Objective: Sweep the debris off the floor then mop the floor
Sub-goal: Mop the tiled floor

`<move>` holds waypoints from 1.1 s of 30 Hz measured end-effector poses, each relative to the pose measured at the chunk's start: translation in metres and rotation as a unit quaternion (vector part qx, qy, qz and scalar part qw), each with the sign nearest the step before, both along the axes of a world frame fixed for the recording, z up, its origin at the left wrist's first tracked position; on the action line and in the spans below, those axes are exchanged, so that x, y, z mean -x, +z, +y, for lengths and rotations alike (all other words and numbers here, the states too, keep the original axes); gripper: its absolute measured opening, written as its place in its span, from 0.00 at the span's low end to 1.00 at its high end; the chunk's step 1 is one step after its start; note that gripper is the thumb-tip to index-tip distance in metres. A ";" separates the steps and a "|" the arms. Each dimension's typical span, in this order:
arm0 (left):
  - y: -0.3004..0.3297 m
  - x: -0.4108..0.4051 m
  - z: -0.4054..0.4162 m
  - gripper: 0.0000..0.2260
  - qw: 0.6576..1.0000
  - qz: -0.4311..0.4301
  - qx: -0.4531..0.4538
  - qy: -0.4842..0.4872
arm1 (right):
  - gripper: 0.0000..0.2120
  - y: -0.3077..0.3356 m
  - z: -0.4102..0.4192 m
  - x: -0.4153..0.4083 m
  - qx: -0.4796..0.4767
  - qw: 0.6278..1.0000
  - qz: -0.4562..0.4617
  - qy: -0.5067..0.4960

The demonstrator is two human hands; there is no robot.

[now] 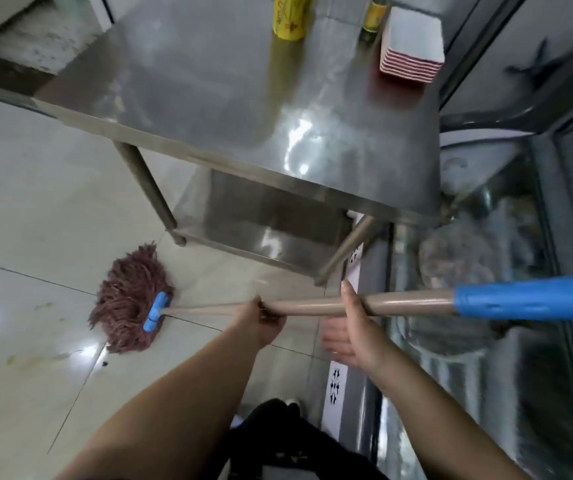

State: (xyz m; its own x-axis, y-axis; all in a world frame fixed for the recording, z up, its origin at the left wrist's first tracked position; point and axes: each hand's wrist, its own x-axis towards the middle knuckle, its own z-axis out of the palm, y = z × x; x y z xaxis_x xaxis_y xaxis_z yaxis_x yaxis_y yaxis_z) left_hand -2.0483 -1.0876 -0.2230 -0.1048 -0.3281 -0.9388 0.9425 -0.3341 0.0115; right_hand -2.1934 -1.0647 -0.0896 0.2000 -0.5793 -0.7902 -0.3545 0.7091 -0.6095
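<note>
I am gripping the mop handle (312, 308) with my left hand (264, 322), fingers curled right round the beige shaft. My right hand (354, 336) is lying further up the same shaft, toward the blue sleeve (531, 297); its thumb is pointing up over the shaft at 12 o'clock while the palm is facing up with the fingers spread loosely below, not clasping the wood.

The mop is lying almost flat across my view, its long axis running from 3 o'clock to 9 o'clock. The blue sleeve end is pointing to 3 o'clock, past my right hand, and the head end is pointing to 9 o'clock, dipping slightly down to the floor (36, 202).

The reddish-brown mop head (126, 299) is resting on the pale tiles at 9 o'clock from my left hand, held in a blue clamp (157, 311), just beside the near leg of the steel worktop (243, 98). The worktop is standing at 12 o'clock from my hands, carrying a yellow bottle (290, 17) and a stack of trays (413, 46) at its far side.
</note>
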 end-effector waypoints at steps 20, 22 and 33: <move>-0.042 -0.005 -0.015 0.11 0.982 0.048 0.019 0.181 | 0.22 0.006 -0.094 -0.024 0.014 0.775 0.394 0.494; -0.048 -0.007 -0.017 0.14 0.979 0.054 0.007 0.197 | 0.23 0.001 -0.094 -0.032 0.010 0.765 0.394 0.510; -0.061 -0.023 -0.009 0.10 0.977 0.063 0.007 0.205 | 0.27 -0.011 -0.090 -0.058 -0.037 0.742 0.422 0.519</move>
